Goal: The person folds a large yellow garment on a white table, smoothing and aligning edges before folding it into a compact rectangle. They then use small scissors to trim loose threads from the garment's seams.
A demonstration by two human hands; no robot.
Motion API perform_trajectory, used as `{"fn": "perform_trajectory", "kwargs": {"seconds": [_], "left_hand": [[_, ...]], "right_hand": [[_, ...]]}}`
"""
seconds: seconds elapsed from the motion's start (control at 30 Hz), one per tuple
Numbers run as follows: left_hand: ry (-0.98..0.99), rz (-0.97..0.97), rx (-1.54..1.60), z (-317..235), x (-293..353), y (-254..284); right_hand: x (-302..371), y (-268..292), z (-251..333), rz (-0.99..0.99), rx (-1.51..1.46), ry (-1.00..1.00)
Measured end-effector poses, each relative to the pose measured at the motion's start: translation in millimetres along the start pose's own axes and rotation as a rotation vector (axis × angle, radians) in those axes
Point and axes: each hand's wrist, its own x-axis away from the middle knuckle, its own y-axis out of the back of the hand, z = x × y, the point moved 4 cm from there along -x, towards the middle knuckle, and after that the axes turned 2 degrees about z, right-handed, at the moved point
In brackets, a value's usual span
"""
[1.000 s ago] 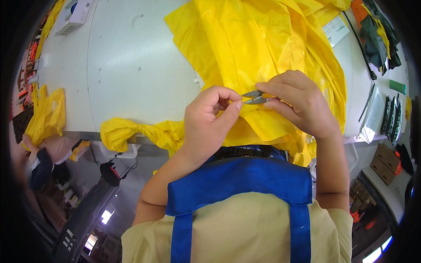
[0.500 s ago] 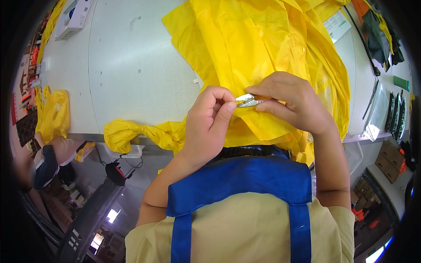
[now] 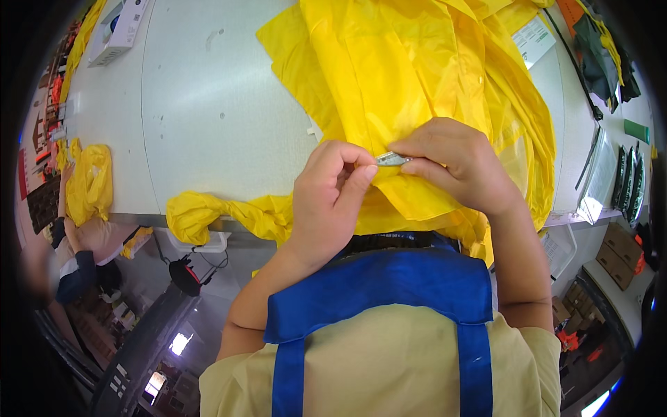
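Note:
A large yellow raincoat-like garment [image 3: 396, 76] lies spread and creased on the white table in front of me. My right hand [image 3: 455, 163] grips small metal thread snips [image 3: 390, 159], whose blades are together and point left. The tips of the blades meet the fingertips of my left hand [image 3: 333, 184]. Thumb and forefinger of that hand are pinched together just above the yellow cloth. Whatever is between them is too small to make out.
A yellow sleeve-like length [image 3: 229, 212] runs along the table's front edge. At far left, a person [image 3: 87, 243] handles another yellow piece [image 3: 90, 177]. A white box [image 3: 118, 33] stands at the upper left, dark packets [image 3: 629, 184] and a green object [image 3: 636, 131] at right.
The blades of the snips have come together from apart. Both hands have barely moved. At far left, the other person's arm has reached up to the yellow piece.

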Motion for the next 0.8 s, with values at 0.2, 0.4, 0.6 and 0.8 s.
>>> {"fn": "perform_trajectory", "kwargs": {"seconds": [0.2,0.4,0.6,0.8], "left_hand": [[0.036,-0.101,0.066,2,1,3],[0.014,-0.223,-0.023,56,6,47],[0.137,-0.363,-0.603,124,18,141],[-0.105,-0.405,-0.924,62,-8,122]], "right_hand": [[13,9,-20,-0.2,-0.135,-0.275],[78,84,-150,-0.754,-0.003,-0.68],[133,121,-233,-0.761,0.952,-0.641],[124,142,-198,-0.553,0.62,-0.995]]}}
